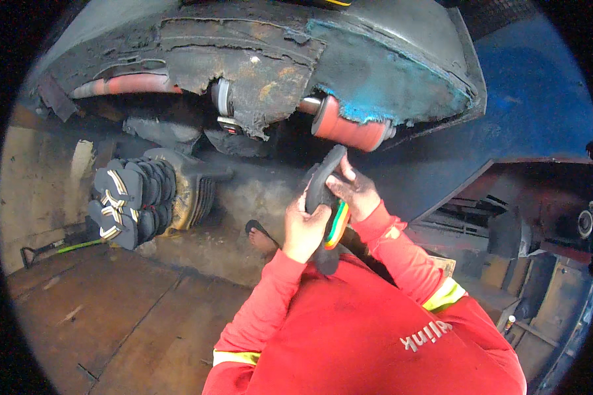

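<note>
At far left I see a stack of sandals (132, 204) against a grimy machine (257, 59), well apart from my hands. A red roller (349, 125) sits just above the sole (324, 197) I hold. The sole stands nearly upright, tip up toward the roller. My left hand (304, 230) wraps its lower edge; my right hand (354, 194) pinches its upper right side.

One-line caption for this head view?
Both hands, left hand and right hand, grip a dark flip-flop sole before a red sanding roller.
</note>
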`<state>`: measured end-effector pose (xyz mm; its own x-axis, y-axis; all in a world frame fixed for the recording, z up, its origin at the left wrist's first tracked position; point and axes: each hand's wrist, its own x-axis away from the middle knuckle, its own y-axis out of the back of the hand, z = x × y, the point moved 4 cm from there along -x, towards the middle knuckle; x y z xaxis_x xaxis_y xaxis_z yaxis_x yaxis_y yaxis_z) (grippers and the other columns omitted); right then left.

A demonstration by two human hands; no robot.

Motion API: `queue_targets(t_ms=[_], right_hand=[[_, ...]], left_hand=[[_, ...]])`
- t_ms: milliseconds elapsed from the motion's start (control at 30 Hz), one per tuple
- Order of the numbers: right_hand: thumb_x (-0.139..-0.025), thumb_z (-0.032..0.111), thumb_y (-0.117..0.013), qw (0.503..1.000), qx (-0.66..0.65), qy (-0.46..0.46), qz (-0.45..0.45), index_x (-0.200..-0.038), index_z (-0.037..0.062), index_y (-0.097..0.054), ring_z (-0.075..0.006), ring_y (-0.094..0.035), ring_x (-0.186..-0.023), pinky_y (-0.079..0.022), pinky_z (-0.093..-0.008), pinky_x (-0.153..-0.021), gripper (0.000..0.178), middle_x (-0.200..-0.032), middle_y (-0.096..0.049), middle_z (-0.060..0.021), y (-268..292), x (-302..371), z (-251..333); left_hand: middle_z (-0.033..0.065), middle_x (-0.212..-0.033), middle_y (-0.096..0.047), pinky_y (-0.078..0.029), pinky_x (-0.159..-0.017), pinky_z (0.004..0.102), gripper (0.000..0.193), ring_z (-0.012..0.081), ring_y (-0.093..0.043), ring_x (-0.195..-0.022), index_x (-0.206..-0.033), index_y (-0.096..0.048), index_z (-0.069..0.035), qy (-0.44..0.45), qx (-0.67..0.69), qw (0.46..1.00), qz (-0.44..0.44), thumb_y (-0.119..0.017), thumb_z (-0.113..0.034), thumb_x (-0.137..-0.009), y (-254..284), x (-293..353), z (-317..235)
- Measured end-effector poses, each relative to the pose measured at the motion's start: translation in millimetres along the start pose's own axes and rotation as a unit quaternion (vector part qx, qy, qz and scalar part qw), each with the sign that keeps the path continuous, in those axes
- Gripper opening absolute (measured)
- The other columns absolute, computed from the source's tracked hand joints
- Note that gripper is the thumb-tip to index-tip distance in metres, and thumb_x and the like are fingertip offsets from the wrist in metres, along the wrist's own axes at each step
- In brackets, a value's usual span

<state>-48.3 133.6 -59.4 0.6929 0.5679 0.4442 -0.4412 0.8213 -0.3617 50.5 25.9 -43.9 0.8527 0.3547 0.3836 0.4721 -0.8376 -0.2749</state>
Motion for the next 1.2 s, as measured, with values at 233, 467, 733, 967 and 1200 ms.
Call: queue_targets(t_ms=[233,467,733,967,1200], right_hand=[[-0.102,0.020,-0.056,0.959,-0.266,0.013,0.096,-0.136,0.0102,-0.050,-0.0154,-0.058,-0.111,-0.048,-0.0303,-0.096,0.035,-0.124,-0.060,-0.0021,-12.7,-25.5,-26.8],[-0.101,0.030,-0.061,0.982,-0.167,-0.080,0.038,-0.126,0.0051,-0.060,-0.0151,-0.061,-0.109,-0.048,-0.0313,-0.097,0.036,-0.119,-0.066,-0.0039,36.2,-53.6,-14.2],[-0.085,0.021,-0.079,0.884,0.360,0.288,-0.072,-0.145,0.0015,-0.048,-0.0218,-0.056,-0.114,-0.048,-0.0326,-0.097,0.070,-0.133,-0.055,-0.0161,-6.7,26.4,7.9],[-0.087,0.041,-0.072,0.719,0.594,0.325,-0.154,-0.153,0.0131,-0.037,-0.0477,-0.053,-0.112,-0.047,-0.0495,-0.095,0.080,-0.128,-0.051,-0.0323,-57.3,79.0,37.1],[-0.088,0.040,-0.071,0.718,0.581,0.340,-0.176,-0.153,0.0159,-0.036,-0.0478,-0.055,-0.111,-0.047,-0.0490,-0.096,0.078,-0.129,-0.051,-0.0318,-55.9,93.5,25.0]], left_hand=[[0.0083,-0.108,-0.069,-0.050,-0.089,0.0307,0.053,0.0125,-0.063,-0.097,-0.139,-0.054,-0.001,-0.098,-0.245,0.963,0.057,-0.062,-0.013,-0.088,2.2,-31.3,-48.9],[0.0235,-0.105,-0.068,-0.053,-0.082,0.0416,0.039,0.0382,-0.069,-0.095,-0.119,-0.064,-0.003,-0.071,-0.187,0.979,0.035,-0.061,-0.012,-0.081,-28.9,-76.1,-12.4],[0.0056,-0.142,-0.051,-0.044,-0.106,0.0305,0.071,0.0150,-0.052,-0.126,-0.144,-0.045,-0.004,-0.031,0.166,0.978,0.120,-0.061,0.016,-0.078,19.9,-1.3,7.4],[0.0089,-0.126,-0.064,-0.046,-0.102,0.0329,0.056,0.0194,-0.059,-0.118,-0.134,-0.055,0.000,0.034,0.263,0.951,0.159,-0.058,0.012,-0.079,35.7,6.1,-12.5],[0.0069,-0.121,-0.066,-0.048,-0.099,0.0310,0.037,0.0154,-0.062,-0.110,-0.130,-0.058,0.000,0.048,0.204,0.962,0.176,-0.064,-0.007,-0.094,34.6,17.8,-38.6]])
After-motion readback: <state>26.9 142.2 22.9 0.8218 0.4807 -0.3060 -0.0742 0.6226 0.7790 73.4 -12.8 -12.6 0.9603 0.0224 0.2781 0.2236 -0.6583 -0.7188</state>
